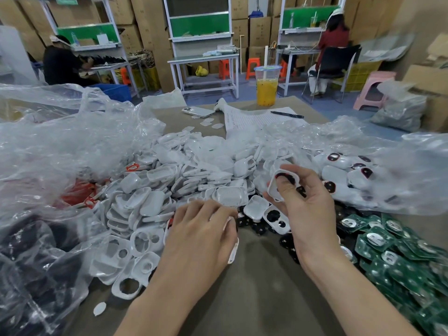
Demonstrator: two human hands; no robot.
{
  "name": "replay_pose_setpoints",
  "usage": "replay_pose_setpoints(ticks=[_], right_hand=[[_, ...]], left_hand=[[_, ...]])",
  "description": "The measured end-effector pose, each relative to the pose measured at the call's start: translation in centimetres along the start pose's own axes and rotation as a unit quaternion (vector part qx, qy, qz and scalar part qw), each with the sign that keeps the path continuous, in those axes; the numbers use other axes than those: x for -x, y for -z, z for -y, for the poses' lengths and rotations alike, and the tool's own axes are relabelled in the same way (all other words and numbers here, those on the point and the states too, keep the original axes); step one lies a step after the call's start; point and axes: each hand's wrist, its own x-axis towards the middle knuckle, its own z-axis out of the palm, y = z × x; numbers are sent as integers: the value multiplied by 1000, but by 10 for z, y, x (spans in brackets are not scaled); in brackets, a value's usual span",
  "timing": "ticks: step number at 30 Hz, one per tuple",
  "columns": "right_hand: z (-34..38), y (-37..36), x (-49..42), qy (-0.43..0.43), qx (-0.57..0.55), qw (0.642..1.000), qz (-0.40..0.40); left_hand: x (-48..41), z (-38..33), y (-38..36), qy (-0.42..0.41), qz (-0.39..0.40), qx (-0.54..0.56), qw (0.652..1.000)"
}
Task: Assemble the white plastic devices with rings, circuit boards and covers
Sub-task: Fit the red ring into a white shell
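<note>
My right hand holds a white plastic shell up over the pile, thumb pressed into a dark ring inside it. My left hand lies palm down at the near edge of the heap, fingers curled round a white plastic piece whose edge shows under them. A large heap of white shells and covers fills the table's middle. Black rings lie between my hands. Green circuit boards are piled at the right. Finished white devices with dark rings lie at the back right.
Crumpled clear plastic bags surround the heap on the left and right. A cup of yellow drink, a phone, a sheet of paper and a pen sit at the far table edge. Two persons work at benches behind.
</note>
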Motion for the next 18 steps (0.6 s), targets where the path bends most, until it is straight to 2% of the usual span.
replay_pose_setpoints(ticks=[6, 13, 18], right_hand=[[-1, -5, 8, 15, 43, 999, 29], [-3, -4, 7, 15, 57, 998, 26], [-3, -4, 8, 13, 79, 997, 20]], left_hand=[[-4, -8, -4, -4, 60, -26, 998], [-24, -14, -6, 53, 192, -59, 978], [-47, -23, 1, 51, 234, -145, 960]])
